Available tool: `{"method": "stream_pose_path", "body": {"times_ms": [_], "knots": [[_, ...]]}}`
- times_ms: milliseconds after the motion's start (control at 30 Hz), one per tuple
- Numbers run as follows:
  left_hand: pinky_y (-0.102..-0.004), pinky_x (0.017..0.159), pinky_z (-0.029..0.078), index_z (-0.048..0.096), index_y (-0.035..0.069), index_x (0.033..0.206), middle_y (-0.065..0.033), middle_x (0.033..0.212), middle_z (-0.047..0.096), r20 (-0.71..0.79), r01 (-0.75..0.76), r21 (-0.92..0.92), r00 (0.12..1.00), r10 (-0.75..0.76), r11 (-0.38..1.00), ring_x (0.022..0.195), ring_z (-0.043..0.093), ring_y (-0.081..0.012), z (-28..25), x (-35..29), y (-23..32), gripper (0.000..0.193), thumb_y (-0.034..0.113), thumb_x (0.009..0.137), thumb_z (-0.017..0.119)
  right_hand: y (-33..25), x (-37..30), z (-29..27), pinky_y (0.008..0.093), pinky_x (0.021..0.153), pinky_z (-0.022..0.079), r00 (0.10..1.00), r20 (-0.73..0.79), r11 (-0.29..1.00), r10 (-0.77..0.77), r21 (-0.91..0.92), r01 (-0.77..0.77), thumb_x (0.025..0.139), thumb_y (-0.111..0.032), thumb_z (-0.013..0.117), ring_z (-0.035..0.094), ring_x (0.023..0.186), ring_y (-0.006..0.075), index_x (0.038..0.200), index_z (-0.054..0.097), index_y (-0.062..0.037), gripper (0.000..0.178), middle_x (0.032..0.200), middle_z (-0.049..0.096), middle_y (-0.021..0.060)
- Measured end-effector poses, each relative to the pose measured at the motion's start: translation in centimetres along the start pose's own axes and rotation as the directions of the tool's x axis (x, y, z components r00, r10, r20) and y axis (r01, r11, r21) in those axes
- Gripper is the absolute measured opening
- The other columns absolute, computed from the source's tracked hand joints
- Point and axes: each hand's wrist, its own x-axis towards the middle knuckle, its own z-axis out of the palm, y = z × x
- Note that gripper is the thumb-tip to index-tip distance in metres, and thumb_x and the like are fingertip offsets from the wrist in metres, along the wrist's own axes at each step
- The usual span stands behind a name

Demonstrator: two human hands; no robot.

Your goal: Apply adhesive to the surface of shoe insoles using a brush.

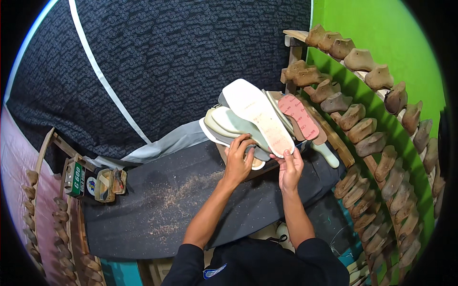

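Note:
A white shoe insole (pixel 257 114) slants over a pile of other insoles, its wide end up and away from me. My right hand (pixel 290 172) pinches its narrow near end between thumb and fingers. My left hand (pixel 238 161) is beside it, with bent, parted fingers against the pile's pale green insole (pixel 234 121); I see nothing gripped in it. To the right of the white piece lies a pink patterned insole (pixel 299 117). The box (pixel 255 174) under the pile is mostly hidden by the insoles and my hands.
Crumbs are scattered on the dark-covered table (pixel 143 229). Wooden shoe lasts (pixel 360 128) line racks on the right, and smaller ones (pixel 29 207) stand at left. A green box (pixel 75 179) and an open container (pixel 106 185) sit at the table's left end. A pale strip (pixel 326 155) juts out right.

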Motion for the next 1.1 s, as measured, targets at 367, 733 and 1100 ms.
{"method": "stream_pose_path", "body": {"times_ms": [367, 733, 1100], "knots": [[-0.0408, 0.100, 0.040, 0.058, -0.001, 0.114, -0.0149, 0.124, 0.060, 0.041, 0.248, -0.580, 0.960, -0.277, 0.776, 0.117, 0.055, -0.0261, -5.2, -2.5, -0.3, 0.036, 0.028, 0.098, 0.045, 0.0, -3.2, 4.2, 0.0367, 0.081, 0.058, 0.954, 0.199, 0.956, 0.222, 0.147, -0.253, 0.097, -0.007, 0.050, 0.068, 0.098, 0.0294, 0.123, 0.046, 0.0075, 0.030, 0.114, 0.063, 0.0212], [-0.0472, 0.100, 0.047, 0.027, -0.001, 0.147, -0.0193, 0.150, 0.037, -0.094, 0.137, -0.919, 0.835, -0.542, 0.371, 0.124, 0.053, -0.0323, -20.1, -8.3, -3.9, 0.055, 0.033, 0.103, 0.035, 8.5, -10.5, 14.1, 0.0296, 0.067, 0.058, 0.296, 0.656, 0.577, 0.694, -0.261, -0.774, 0.087, -0.001, 0.057, 0.071, 0.079, 0.0280, 0.115, 0.047, 0.0047, 0.030, 0.101, 0.067, 0.0204], [-0.0517, 0.093, 0.052, 0.030, 0.002, 0.147, -0.0146, 0.147, 0.044, -0.221, 0.116, -0.935, 0.548, -0.807, 0.335, 0.119, 0.056, -0.0373, -34.4, -20.6, -12.2, 0.057, 0.009, 0.095, 0.050, 20.6, -19.8, 24.7, 0.0269, 0.064, 0.056, -0.139, 0.684, 0.528, 0.716, -0.660, -0.534, 0.098, -0.020, 0.056, 0.070, 0.075, 0.0181, 0.117, 0.054, 0.0001, 0.027, 0.092, 0.069, 0.0133]]}}
